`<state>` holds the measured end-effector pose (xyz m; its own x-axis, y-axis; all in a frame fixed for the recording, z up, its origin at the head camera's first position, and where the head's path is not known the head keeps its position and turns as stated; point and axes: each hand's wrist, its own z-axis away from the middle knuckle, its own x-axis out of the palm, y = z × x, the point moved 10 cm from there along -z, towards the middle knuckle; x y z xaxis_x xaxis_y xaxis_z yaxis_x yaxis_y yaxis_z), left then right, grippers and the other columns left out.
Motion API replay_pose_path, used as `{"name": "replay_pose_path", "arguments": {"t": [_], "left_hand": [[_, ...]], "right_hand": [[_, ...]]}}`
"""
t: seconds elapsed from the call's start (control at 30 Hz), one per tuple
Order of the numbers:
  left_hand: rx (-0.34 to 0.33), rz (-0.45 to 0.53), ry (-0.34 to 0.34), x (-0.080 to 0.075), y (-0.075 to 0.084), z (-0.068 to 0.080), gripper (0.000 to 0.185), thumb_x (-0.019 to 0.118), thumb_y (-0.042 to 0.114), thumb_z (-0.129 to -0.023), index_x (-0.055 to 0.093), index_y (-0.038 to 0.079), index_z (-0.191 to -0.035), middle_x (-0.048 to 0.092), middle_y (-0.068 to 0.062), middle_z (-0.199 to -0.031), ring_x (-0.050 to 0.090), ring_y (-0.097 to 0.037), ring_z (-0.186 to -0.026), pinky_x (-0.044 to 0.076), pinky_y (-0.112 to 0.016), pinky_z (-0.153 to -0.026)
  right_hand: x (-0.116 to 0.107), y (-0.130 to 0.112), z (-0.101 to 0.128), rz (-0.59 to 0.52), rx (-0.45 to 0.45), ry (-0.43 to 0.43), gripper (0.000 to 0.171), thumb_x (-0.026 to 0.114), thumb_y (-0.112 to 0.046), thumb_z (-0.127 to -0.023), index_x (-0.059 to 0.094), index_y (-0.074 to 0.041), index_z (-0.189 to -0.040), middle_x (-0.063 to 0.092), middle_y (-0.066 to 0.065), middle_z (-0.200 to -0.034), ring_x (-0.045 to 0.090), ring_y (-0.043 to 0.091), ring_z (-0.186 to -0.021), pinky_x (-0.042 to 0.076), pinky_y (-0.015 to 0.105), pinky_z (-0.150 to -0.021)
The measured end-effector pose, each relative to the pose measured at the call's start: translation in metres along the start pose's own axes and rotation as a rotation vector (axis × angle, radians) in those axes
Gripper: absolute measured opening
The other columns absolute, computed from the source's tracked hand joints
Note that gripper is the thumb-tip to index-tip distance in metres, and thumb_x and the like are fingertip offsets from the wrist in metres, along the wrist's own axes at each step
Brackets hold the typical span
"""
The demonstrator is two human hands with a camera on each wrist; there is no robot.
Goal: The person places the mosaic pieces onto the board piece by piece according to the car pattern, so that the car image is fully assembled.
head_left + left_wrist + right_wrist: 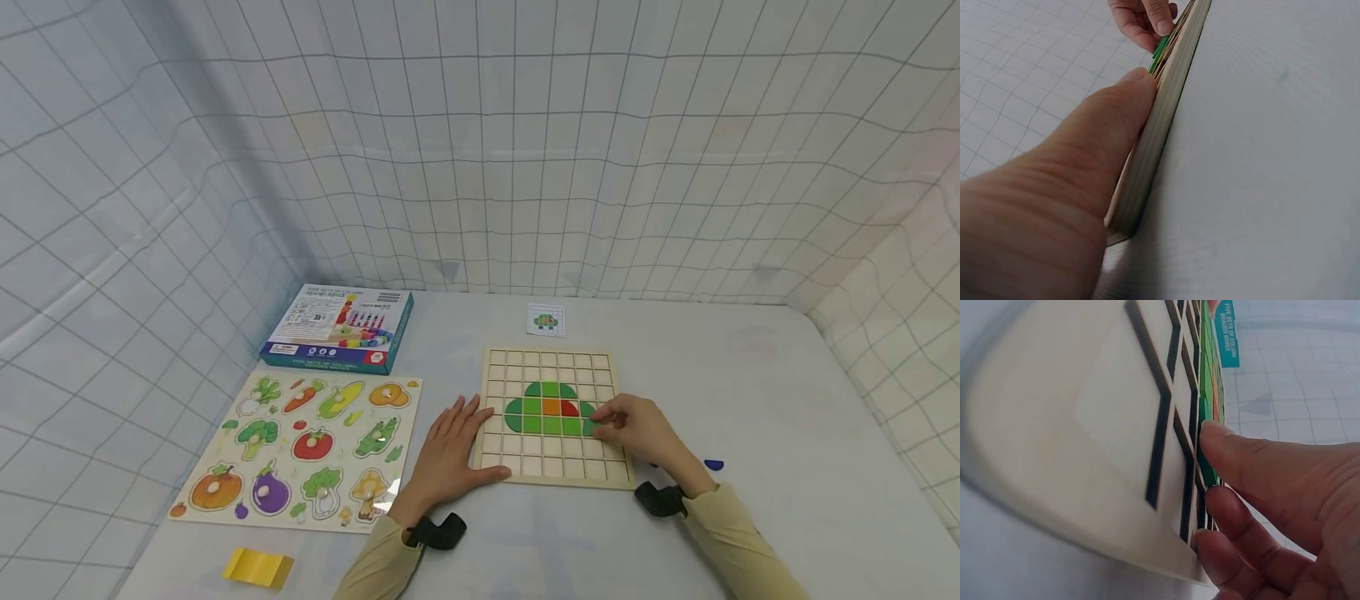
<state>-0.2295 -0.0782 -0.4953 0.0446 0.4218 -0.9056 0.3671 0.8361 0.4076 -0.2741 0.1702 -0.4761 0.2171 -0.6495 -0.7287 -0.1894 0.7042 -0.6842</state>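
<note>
A wooden grid board [555, 472] lies on the table with green, orange and red tiles set in a car-like shape. My right hand [641, 425] is at the shape's right end, its thumb and fingertips pinching a dark green rounded tile [1207, 465] at the board's surface. Spread along the left edge of the board, my left hand [450, 454] rests with straight fingers. Its thumb [1110, 112] touches the board's front edge. Behind the board lies a small pattern card [546, 320] showing a similar green shape. My right palm is partly hidden from the head view.
A vegetable puzzle board [345, 458] lies to the left, with a boxed toy set [330, 329] behind it. A folded yellow piece [257, 567] sits at the front left. A small blue piece [714, 464] lies beside my right wrist. Grid-patterned walls enclose the table.
</note>
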Motion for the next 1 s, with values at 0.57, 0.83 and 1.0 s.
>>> {"name": "replay_pose_path", "arguments": {"t": [0.57,0.83,1.0], "left_hand": [[-0.009,-0.003,-0.002,0.0,0.0,0.0,0.09,0.059,0.071,-0.071,0.034,0.022,-0.143,0.022,-0.002,-0.153,0.01,-0.022,-0.143,0.012,-0.044,-0.114],[-0.003,0.001,-0.005,0.0,0.001,-0.001,0.09,0.059,0.07,-0.072,0.034,0.021,-0.143,0.023,-0.003,-0.153,0.01,-0.023,-0.143,0.013,-0.044,-0.114],[-0.011,-0.004,-0.014,0.001,-0.001,-0.001,0.09,0.058,0.07,-0.072,0.034,0.022,-0.143,0.023,-0.002,-0.153,0.01,-0.022,-0.143,0.012,-0.044,-0.114]], "right_hand": [[-0.002,-0.004,0.001,0.086,0.024,0.015,0.012,0.077,-0.019,-0.075,0.072,-0.016,-0.085,0.058,-0.006,-0.077,0.046,0.012,-0.066,0.038,0.025,-0.055],[-0.013,0.001,0.01,0.086,0.004,0.077,0.009,0.075,-0.024,-0.078,0.07,-0.018,-0.083,0.06,-0.007,-0.077,0.049,0.011,-0.067,0.04,0.024,-0.054],[-0.043,0.008,0.024,0.079,-0.054,0.201,0.009,0.071,-0.024,-0.081,0.071,-0.017,-0.086,0.062,-0.006,-0.078,0.052,0.01,-0.068,0.04,0.022,-0.051]]}}
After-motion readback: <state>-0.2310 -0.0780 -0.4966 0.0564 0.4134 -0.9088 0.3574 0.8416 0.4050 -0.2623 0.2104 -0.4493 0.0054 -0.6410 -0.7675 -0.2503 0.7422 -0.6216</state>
